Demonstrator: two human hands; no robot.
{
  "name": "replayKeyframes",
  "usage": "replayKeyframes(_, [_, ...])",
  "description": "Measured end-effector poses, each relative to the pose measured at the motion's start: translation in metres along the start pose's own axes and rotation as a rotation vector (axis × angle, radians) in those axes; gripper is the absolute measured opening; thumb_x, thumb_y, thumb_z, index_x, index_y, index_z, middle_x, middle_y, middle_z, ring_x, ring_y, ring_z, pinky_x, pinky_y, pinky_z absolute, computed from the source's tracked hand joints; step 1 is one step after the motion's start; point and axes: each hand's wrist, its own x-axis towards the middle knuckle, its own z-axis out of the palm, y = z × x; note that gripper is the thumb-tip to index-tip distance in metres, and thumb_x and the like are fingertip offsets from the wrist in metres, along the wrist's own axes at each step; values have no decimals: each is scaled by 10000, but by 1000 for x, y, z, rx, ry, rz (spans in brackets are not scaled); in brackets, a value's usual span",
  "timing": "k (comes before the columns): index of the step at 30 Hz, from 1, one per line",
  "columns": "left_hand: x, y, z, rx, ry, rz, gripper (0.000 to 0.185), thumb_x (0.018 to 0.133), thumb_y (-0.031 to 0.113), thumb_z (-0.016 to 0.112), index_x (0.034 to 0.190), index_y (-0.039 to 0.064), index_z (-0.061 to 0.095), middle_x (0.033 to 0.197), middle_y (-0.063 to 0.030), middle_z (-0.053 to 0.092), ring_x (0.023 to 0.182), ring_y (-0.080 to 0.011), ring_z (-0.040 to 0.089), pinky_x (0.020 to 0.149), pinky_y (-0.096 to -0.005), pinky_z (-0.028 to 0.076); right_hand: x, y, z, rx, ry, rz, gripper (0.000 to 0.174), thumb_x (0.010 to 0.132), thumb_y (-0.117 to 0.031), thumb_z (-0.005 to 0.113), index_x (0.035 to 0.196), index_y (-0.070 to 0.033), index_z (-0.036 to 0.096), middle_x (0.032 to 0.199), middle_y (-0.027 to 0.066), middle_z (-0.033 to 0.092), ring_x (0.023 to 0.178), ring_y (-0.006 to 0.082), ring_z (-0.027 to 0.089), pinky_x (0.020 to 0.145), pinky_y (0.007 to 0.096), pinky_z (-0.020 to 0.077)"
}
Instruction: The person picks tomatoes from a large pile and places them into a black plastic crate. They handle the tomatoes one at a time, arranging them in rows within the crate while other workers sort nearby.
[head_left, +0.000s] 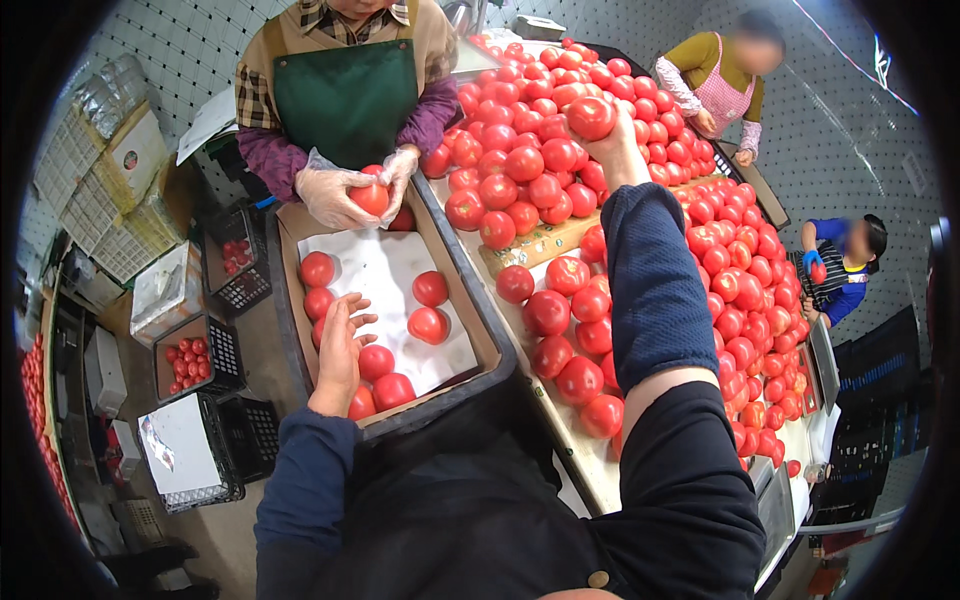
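My right hand (616, 139) is raised over a large heap of red tomatoes (525, 163) on the table, its fingers around one tomato (591, 118). My left hand (342, 349) hovers with spread fingers above the left side of a dark crate (501, 367), holding nothing that shows. White paper (367, 274) lines the crate's cardboard-walled inside. Several tomatoes lie in it: some along the left wall, a pair on the right (428, 325), and a group at the near end (393, 391), close to my left hand.
A co-worker in a green apron (345, 101) holds a tomato (370, 196) in gloved hands over the crate's far end. A wooden divider (536, 244) crosses the table. Two other people stand beyond the heap. Black crates (214, 352) and boxes (166, 289) stand on the left.
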Motion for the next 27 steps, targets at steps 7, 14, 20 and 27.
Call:
replayKeyframes(7, [-2, 1, 1, -37, -19, -53, 401, 1063, 415, 399, 1255, 87, 525, 1200, -64, 567, 1022, -167, 565, 815, -321, 468, -28, 18, -32, 612, 343, 357, 477, 928, -390, 615, 1305, -130, 480, 1345, 143, 527, 1213, 317, 548, 912, 526, 560])
replayKeyframes(14, [-5, 5, 2, -89, -42, -73, 361, 1064, 382, 406, 1236, 90, 529, 1191, -60, 570, 1019, -160, 567, 814, -322, 466, -63, 3, -58, 465, 537, 477, 447, 979, -433, 548, 1339, -175, 488, 1373, 138, 509, 1244, 361, 523, 897, 604, 556])
replayKeyframes(20, [-2, 4, 1, -92, -31, -79, 362, 1061, 382, 418, 1238, 86, 528, 1181, -61, 570, 1009, -161, 572, 803, -317, 468, 8, -39, -84, 187, 268, 112, 433, 1012, -361, 492, 1348, -87, 477, 1360, 139, 550, 1231, 343, 557, 976, 558, 518])
replayKeyframes(27, [-2, 7, 0, -117, -16, -65, 330, 1060, 355, 430, 1230, 89, 529, 1172, -58, 567, 995, -159, 575, 796, -308, 468, 72, -29, -63, 84, 390, 189, 677, 995, -410, 567, 1475, -14, 300, 1430, 344, 382, 1286, 441, 480, 1044, 498, 482])
